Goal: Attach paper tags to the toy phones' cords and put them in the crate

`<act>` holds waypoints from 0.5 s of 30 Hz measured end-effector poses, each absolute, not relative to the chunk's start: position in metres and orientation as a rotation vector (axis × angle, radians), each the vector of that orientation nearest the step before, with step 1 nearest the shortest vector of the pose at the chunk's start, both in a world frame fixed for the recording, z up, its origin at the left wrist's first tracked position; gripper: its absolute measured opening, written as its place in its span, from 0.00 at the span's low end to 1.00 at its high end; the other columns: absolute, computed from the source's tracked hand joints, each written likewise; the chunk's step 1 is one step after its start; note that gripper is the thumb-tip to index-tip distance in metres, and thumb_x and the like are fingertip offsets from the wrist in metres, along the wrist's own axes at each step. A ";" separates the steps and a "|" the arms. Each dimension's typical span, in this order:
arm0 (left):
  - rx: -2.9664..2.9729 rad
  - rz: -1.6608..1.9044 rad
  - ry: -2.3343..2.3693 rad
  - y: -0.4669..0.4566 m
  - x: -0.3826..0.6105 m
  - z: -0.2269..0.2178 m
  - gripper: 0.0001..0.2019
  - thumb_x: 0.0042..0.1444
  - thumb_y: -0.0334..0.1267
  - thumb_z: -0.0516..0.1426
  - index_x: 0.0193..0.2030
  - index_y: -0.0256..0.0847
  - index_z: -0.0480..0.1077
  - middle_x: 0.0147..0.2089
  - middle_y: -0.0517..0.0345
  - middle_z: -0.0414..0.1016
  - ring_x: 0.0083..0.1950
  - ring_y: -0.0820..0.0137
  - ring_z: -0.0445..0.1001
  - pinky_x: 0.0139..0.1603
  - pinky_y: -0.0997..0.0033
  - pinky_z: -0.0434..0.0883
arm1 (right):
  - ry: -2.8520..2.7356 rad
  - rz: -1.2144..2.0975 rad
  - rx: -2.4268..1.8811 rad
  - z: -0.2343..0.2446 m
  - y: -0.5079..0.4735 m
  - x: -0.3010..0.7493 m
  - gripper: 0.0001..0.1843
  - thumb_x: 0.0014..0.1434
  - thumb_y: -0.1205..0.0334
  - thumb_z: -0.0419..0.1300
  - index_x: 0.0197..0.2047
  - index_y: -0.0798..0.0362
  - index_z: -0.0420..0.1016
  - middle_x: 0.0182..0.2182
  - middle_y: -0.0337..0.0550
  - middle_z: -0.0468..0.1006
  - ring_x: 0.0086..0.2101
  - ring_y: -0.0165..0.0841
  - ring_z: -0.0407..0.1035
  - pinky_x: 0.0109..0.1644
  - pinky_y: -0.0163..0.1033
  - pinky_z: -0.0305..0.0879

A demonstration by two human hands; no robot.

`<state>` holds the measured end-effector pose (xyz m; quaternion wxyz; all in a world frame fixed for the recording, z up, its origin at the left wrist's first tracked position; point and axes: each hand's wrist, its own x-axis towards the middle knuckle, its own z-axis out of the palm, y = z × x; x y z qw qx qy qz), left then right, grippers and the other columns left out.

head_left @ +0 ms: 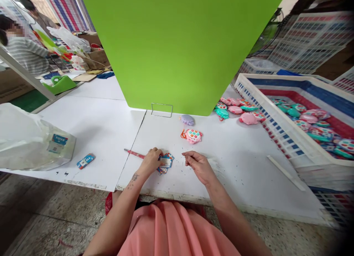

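My left hand (151,161) rests on the white table (235,164) with its fingers curled on a small fanned stack of blue and white printed cards (166,162). My right hand (197,165) is just right of the cards, fingers pinched together on something too small to make out. A red pen-like tool (134,153) lies left of my left hand. A pink toy with coloured buttons and an orange cord (193,135) lies beyond my hands, and a lilac toy (187,119) behind it.
A green partition (179,46) stands across the table's back. Several pink and teal toys (238,110) lie at the right, beside a white crate (290,141) full of them. A clear bag (30,141) and a loose card (86,161) lie left. Other people work at far left.
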<state>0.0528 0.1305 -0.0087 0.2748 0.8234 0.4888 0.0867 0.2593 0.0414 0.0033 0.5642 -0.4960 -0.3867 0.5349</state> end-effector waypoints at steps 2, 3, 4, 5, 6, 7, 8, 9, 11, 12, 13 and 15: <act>2.183 0.264 1.316 0.130 0.052 -0.008 0.12 0.44 0.31 0.61 0.38 0.38 0.71 0.39 0.52 0.71 0.43 0.62 0.68 0.43 0.66 0.65 | -0.996 1.228 -1.204 0.003 0.041 0.258 0.12 0.51 0.55 0.63 0.37 0.51 0.78 0.32 0.40 0.75 0.26 0.26 0.62 0.32 0.34 0.63; 2.165 0.276 1.313 0.129 0.051 -0.007 0.11 0.44 0.31 0.60 0.37 0.38 0.71 0.37 0.53 0.72 0.40 0.64 0.69 0.40 0.68 0.65 | -1.033 1.216 -1.216 0.003 0.040 0.258 0.12 0.51 0.55 0.62 0.37 0.51 0.78 0.32 0.40 0.75 0.26 0.26 0.62 0.31 0.34 0.62; 2.152 0.285 1.308 0.128 0.050 -0.006 0.10 0.45 0.32 0.60 0.37 0.38 0.71 0.35 0.55 0.72 0.38 0.66 0.69 0.38 0.69 0.65 | -1.067 1.206 -1.224 0.004 0.040 0.257 0.11 0.51 0.55 0.62 0.37 0.51 0.78 0.32 0.40 0.75 0.26 0.26 0.62 0.31 0.34 0.62; 2.129 0.295 1.298 0.127 0.050 -0.005 0.09 0.46 0.33 0.59 0.37 0.38 0.71 0.33 0.57 0.73 0.35 0.68 0.70 0.35 0.71 0.66 | -1.104 1.197 -1.230 0.005 0.040 0.257 0.11 0.51 0.56 0.62 0.37 0.51 0.79 0.32 0.40 0.75 0.26 0.26 0.61 0.31 0.34 0.62; 2.083 0.310 1.279 0.126 0.049 -0.003 0.08 0.47 0.34 0.59 0.36 0.37 0.71 0.31 0.58 0.73 0.32 0.70 0.70 0.33 0.72 0.65 | -1.146 1.186 -1.233 0.007 0.039 0.256 0.11 0.52 0.57 0.62 0.38 0.50 0.79 0.31 0.39 0.74 0.25 0.26 0.61 0.30 0.34 0.61; 2.013 0.332 1.249 0.125 0.049 -0.001 0.08 0.48 0.36 0.59 0.36 0.37 0.71 0.30 0.59 0.73 0.30 0.71 0.69 0.30 0.74 0.65 | -1.195 1.168 -1.235 0.009 0.039 0.255 0.10 0.52 0.58 0.62 0.38 0.50 0.79 0.31 0.39 0.74 0.25 0.26 0.61 0.30 0.33 0.60; 1.921 0.357 1.209 0.123 0.050 0.002 0.09 0.49 0.39 0.59 0.36 0.37 0.71 0.29 0.59 0.72 0.29 0.72 0.69 0.29 0.75 0.65 | -1.249 1.144 -1.234 0.011 0.039 0.253 0.10 0.53 0.58 0.61 0.39 0.49 0.79 0.30 0.39 0.73 0.26 0.27 0.61 0.29 0.33 0.60; 1.816 0.381 1.163 0.121 0.051 0.005 0.11 0.49 0.41 0.59 0.36 0.36 0.72 0.28 0.60 0.72 0.27 0.73 0.68 0.27 0.75 0.65 | -1.308 1.111 -1.232 0.013 0.039 0.251 0.11 0.54 0.59 0.60 0.40 0.49 0.79 0.30 0.39 0.72 0.26 0.27 0.62 0.29 0.33 0.59; 1.614 0.412 1.084 0.116 0.055 0.011 0.14 0.48 0.43 0.59 0.37 0.35 0.73 0.26 0.60 0.72 0.25 0.74 0.68 0.26 0.76 0.66 | -1.413 1.020 -1.243 0.016 0.040 0.247 0.11 0.56 0.60 0.58 0.41 0.49 0.79 0.30 0.40 0.71 0.28 0.29 0.64 0.30 0.34 0.60; 1.551 0.416 1.063 0.114 0.058 0.015 0.15 0.48 0.44 0.60 0.38 0.35 0.73 0.26 0.60 0.71 0.24 0.75 0.68 0.25 0.76 0.66 | -1.447 0.966 -1.262 0.017 0.040 0.244 0.11 0.56 0.61 0.57 0.40 0.50 0.79 0.30 0.41 0.71 0.29 0.29 0.64 0.31 0.34 0.60; 1.512 0.417 1.052 0.112 0.061 0.017 0.15 0.47 0.44 0.60 0.38 0.34 0.74 0.26 0.60 0.72 0.24 0.76 0.68 0.25 0.76 0.67 | -1.464 0.916 -1.292 0.018 0.041 0.241 0.11 0.55 0.62 0.57 0.40 0.51 0.79 0.30 0.41 0.71 0.29 0.29 0.65 0.31 0.34 0.60; 1.486 0.421 1.041 0.109 0.066 0.022 0.15 0.46 0.44 0.60 0.38 0.35 0.74 0.26 0.60 0.72 0.24 0.76 0.68 0.25 0.77 0.67 | -1.447 0.849 -1.370 0.019 0.043 0.236 0.11 0.54 0.63 0.57 0.39 0.52 0.77 0.28 0.40 0.72 0.26 0.29 0.65 0.29 0.34 0.60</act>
